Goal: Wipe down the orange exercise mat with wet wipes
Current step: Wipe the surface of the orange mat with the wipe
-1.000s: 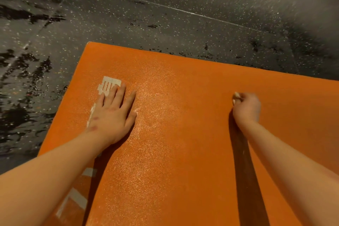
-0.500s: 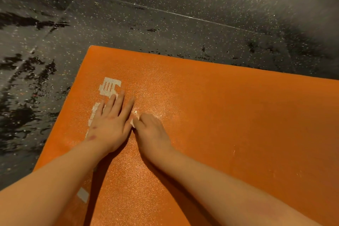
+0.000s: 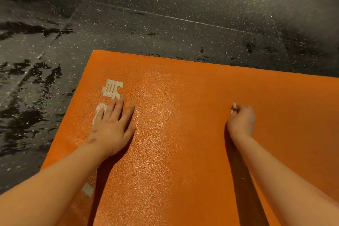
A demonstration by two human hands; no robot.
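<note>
Dark speckled floor [image 3: 165,14] carries the orange exercise mat [image 3: 192,152]; left hand [image 3: 111,128] lies flat on it, fingers straight, just below the white printed marking [image 3: 111,88]; right hand [image 3: 242,121], well apart, grips a small wadded wet wipe [image 3: 233,107] against the mat.

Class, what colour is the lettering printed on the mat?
White lettering, seen best in the head view.

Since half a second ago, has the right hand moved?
Yes. The right hand, gripping the wipe, swept right across the mat, away from the left hand at the print.
</note>
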